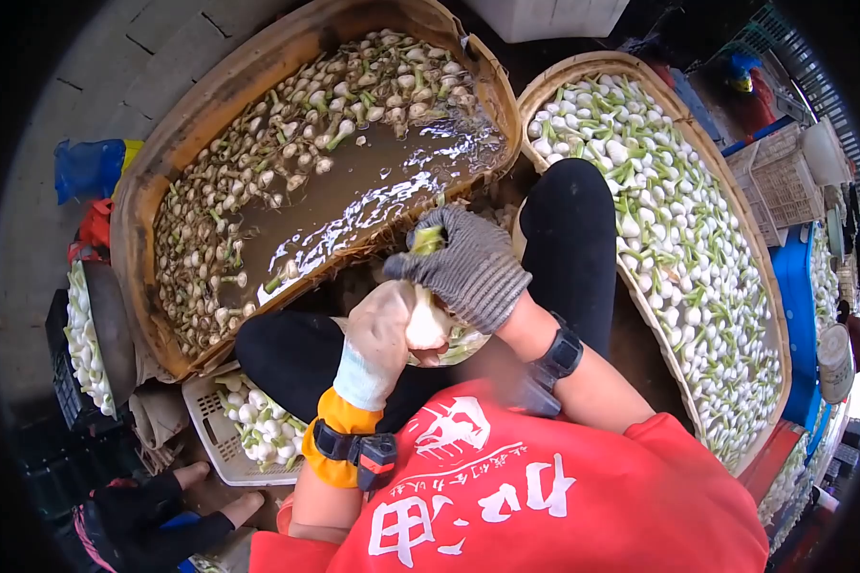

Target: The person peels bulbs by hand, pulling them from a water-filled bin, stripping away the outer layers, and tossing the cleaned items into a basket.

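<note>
My left hand [377, 329], in a pale glove with an orange cuff, is closed around a white bulb [428, 323] above my lap. My right hand [468, 263], in a grey knitted glove, is wrapped round the green stalk [428, 240] of the same bulb. The two hands nearly touch, the right one just above the left. Beneath them, a container with pale and green pieces [459, 346] is partly hidden. Part of the bulb is covered by the left glove.
Ahead is a large tub [129, 239] of murky water and unpeeled bulbs. At right stands a long basket [678, 382] of clean white bulbs. A white crate [210, 430] with bulbs sits by my left knee. Another person's legs [177, 487] show at lower left.
</note>
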Motion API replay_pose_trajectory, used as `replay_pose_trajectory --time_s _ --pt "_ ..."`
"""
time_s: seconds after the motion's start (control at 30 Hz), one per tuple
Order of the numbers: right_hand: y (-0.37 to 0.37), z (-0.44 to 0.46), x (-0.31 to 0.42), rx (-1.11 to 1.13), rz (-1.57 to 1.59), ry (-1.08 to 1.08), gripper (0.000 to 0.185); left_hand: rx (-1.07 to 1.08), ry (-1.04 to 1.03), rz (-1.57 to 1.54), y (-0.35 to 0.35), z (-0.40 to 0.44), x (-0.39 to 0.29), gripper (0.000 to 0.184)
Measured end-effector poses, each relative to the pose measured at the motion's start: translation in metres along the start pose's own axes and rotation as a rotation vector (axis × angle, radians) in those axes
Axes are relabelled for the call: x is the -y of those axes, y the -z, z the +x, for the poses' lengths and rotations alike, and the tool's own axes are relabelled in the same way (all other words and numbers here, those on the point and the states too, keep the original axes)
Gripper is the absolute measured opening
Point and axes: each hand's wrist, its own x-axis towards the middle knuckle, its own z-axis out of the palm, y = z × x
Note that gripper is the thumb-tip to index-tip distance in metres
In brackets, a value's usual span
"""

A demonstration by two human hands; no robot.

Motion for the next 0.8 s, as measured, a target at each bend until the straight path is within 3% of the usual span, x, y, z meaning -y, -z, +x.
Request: replay_pose_trajectory --time_s 0.1,0.17,0.2,0.23,0.27,0.3,0.4,0.43,0.5,0.53,0.63,0.7,0.77,0.8 --pt "0.007 0.003 0.001 0.171 -0.224 0.037 0.055 -0.029 -0.046 0.077 0.008 0.008 0.001 0.033" --pt "0.010 0.005 -0.006 0.184 -0.239 0.090 0.058 0.115 0.078 -0.003 0.011 0.005 -0.010 0.028" --pt "0.012 0.006 -0.008 0.274 -0.173 0.135 0.054 0.042 0.080 -0.228 0.010 0.008 0.007 0.025" --pt "0.015 0.009 -0.011 0.365 -0.106 0.180 0.050 0.043 0.081 -0.228 0.012 0.007 0.008 0.025" --pt "0.010 0.012 -0.019 0.425 0.108 0.200 0.040 -0.002 0.038 -0.052 0.014 0.007 0.007 0.026" --pt "0.010 0.011 -0.027 0.427 0.107 0.200 0.040 -0.047 -0.006 0.124 0.015 0.006 0.006 0.028" --pt "0.000 0.014 -0.041 0.571 0.779 0.050 0.038 -0.172 0.070 -0.027 0.007 0.005 -0.002 0.022" --pt "-0.002 0.014 -0.044 0.576 0.779 0.049 0.038 -0.177 0.071 -0.029 0.007 0.005 -0.001 0.022" --pt "0.004 0.016 -0.024 0.449 0.192 0.328 0.041 -0.266 -0.084 0.136 0.006 0.006 0.000 0.018" --pt "0.012 0.014 -0.005 0.511 0.168 0.036 0.042 -0.308 -0.160 0.219 0.006 0.006 0.001 0.016" --pt "0.013 0.017 -0.014 0.434 0.274 0.041 0.044 -0.448 -0.397 0.471 0.010 0.006 0.004 0.017" --pt "0.026 0.026 -0.030 0.374 0.007 0.089 0.038 -0.501 -0.321 0.408 0.014 0.003 -0.005 0.021" --pt "0.027 0.025 -0.048 0.253 0.494 -0.141 0.025 -0.413 -0.179 -0.063 0.027 -0.003 -0.015 0.021" --pt "0.028 0.024 -0.064 0.167 0.470 0.009 0.017 -0.496 -0.337 -0.225 0.026 -0.001 -0.012 0.021"
